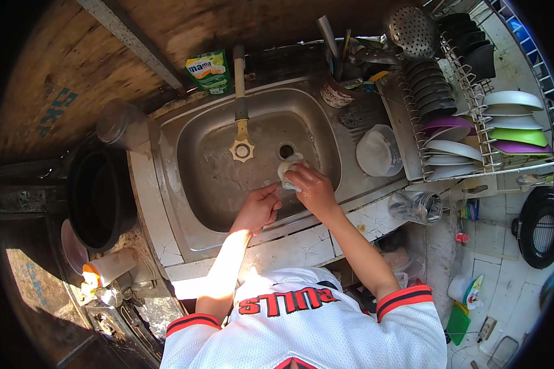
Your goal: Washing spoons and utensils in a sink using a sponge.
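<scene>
right fingers (304, 176) gripping pale wad (285, 168), steel sink (212, 175)

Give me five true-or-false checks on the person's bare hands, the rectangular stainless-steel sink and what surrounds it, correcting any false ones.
1. The bare right hand holds a pale, rounded item. True.
2. The bare left hand rests on the wire rack. False: it is over the rectangular stainless-steel sink.
3. The beige, star-shaped tap handle is left of the dark, round drain hole. True.
4. The green-and-white plastic pouch lies inside the sink. False: it stands behind it.
5. White, round dishes sit right of the sink. True.
</scene>
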### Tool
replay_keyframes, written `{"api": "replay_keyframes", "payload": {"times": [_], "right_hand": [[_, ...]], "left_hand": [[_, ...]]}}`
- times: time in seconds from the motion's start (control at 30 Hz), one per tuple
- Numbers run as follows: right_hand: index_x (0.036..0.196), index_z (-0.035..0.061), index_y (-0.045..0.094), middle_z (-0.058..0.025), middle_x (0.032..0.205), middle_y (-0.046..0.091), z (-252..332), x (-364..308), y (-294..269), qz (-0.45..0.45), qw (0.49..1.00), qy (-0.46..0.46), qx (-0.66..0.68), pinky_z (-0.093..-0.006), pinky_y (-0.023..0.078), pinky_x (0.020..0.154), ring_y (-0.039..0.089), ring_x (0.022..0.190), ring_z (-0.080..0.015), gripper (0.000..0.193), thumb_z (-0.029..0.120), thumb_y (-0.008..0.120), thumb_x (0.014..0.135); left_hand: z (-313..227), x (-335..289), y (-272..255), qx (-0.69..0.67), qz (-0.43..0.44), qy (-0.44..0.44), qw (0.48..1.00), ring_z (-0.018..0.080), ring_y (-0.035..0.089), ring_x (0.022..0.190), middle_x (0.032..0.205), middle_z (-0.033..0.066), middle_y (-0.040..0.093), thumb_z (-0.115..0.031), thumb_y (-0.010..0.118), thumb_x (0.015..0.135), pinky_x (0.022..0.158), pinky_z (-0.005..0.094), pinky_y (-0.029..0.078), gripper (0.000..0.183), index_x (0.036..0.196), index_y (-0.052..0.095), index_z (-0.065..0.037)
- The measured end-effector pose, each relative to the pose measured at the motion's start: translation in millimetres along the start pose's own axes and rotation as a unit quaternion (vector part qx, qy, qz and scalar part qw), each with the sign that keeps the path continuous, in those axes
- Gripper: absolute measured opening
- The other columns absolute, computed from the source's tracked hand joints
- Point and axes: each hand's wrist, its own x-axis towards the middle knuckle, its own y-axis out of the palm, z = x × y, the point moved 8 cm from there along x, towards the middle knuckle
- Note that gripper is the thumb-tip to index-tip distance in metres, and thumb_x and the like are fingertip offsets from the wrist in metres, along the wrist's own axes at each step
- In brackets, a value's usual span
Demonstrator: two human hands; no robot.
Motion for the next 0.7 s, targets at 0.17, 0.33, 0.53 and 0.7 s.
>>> {"api": "replay_keyframes", "payload": {"times": [0.17,0.33,0.53,0.7], "right_hand": [[0.09,0.0101,0.062,-0.0037,0.097,0.061,4.7,16.6,-6.8,-0.033,0.999,-0.025,-0.035,-0.0365,0.052,0.076,0.059,0.099,-0.0262,0.033,-0.004,0.064,0.06],[0.091,0.009,0.063,-0.0055,0.097,0.062,-42.3,14.7,-24.2,-0.006,0.999,0.013,-0.047,-0.0349,0.052,0.075,0.061,0.092,-0.0279,0.032,-0.004,0.063,0.062],[0.095,0.0055,0.061,-0.0097,0.097,0.064,-90.0,2.7,-36.6,-0.109,0.902,0.308,0.283,-0.0291,0.051,0.074,0.064,0.087,-0.0245,0.028,-0.003,0.063,0.069],[0.101,0.0041,0.057,-0.012,0.102,0.064,-68.2,-6.9,-24.6,-0.123,0.686,0.421,0.581,-0.029,0.05,0.075,0.065,0.091,-0.0222,0.033,0.0,0.067,0.07]], "left_hand": [[-9.1,-3.9,18.5,0.042,0.04,-0.023,0.998,0.0051,0.031,0.043,0.067,-0.0005,0.044,-0.006,0.041,0.092,0.037,0.0218,0.023,0.038,0.128,0.048,0.001],[-6.7,-7.7,18.2,0.032,0.035,-0.038,0.998,0.0055,0.031,0.043,0.066,-0.0002,0.044,-0.005,0.04,0.092,0.038,0.0223,0.023,0.036,0.126,0.05,0.003],[6.3,10.6,4.2,0.07,0.022,-0.018,0.997,0.0065,0.037,0.048,0.064,0.0006,0.047,-0.008,0.043,0.092,0.042,0.0237,0.031,0.033,0.12,0.057,0.0],[-39.3,-11.7,0.5,0.437,-0.217,0.317,0.813,0.0275,0.062,0.066,0.072,0.0173,0.063,-0.014,0.059,0.085,0.064,0.0338,0.048,0.022,0.102,0.068,-0.005]]}}
